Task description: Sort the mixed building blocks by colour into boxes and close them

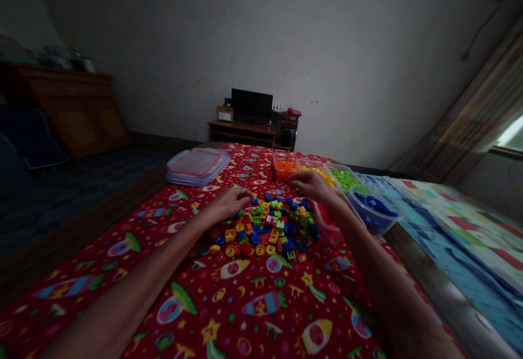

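Observation:
A loose pile of toy building blocks (pixel 257 233) in blue, yellow, green and red lies on the red patterned cloth (pixel 229 304). My left hand (pixel 232 202) is at the pile's back left edge, fingers closed together, with a blue block just below their tips. My right hand (pixel 314 183) hovers behind the pile, in front of the tub of yellow blocks (pixel 322 172); its fingers point left and are drawn together. Whatever either hand may hold is too small to make out. A tub of red blocks (pixel 327 231) is partly hidden by my right forearm.
Along the right stand tubs of orange blocks (pixel 285 167), green blocks (pixel 344 178) and blue blocks (pixel 373 209). Stacked lids (pixel 199 166) lie at the back left. Beyond the table are a monitor (pixel 251 106), a wooden cabinet (pixel 77 111) and a bed (pixel 461 217).

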`<state>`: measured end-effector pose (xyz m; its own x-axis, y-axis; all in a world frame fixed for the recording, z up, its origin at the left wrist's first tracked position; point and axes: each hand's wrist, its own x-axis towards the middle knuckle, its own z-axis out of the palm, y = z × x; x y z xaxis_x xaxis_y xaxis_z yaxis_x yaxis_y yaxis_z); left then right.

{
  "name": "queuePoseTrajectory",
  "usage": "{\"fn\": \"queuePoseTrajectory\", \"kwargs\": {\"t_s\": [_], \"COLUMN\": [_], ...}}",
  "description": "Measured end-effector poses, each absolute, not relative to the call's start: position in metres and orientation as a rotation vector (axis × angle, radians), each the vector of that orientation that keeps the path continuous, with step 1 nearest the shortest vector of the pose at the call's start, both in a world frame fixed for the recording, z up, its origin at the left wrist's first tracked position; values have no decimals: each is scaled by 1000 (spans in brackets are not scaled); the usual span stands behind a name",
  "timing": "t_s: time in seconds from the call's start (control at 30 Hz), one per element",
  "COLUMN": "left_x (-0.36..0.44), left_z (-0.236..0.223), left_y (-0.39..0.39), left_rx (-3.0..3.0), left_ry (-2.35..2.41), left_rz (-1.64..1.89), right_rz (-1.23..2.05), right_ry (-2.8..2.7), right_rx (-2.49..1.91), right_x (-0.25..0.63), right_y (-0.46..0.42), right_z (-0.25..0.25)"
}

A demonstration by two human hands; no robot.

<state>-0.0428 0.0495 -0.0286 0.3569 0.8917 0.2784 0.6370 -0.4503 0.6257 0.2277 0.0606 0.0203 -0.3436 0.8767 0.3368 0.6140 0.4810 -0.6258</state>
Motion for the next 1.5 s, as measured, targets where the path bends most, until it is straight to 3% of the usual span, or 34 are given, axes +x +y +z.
{"fn": "queuePoseTrajectory", "kwargs": {"t_s": [0.23, 0.37, 1.0, 1.5], "left_x": [-19, -12, -6, -2], "left_z": [-47, -56, -39, -26], "left_y": [41, 36, 32, 26], "left_rx": [2589, 2657, 2421, 1595], "left_ry": [1123, 1059, 1314, 1094], "left_rz": [844, 787, 738, 1149], "right_rz": [-42, -110, -64, 545], "right_ry": [-2429, -2498, -2389, -2122], "right_rx": [-1483, -1493, -1505, -1114], "right_x": [183, 180, 193, 166], "right_y": [28, 32, 30, 21], "right_z": [-12, -27, -28, -13]}}
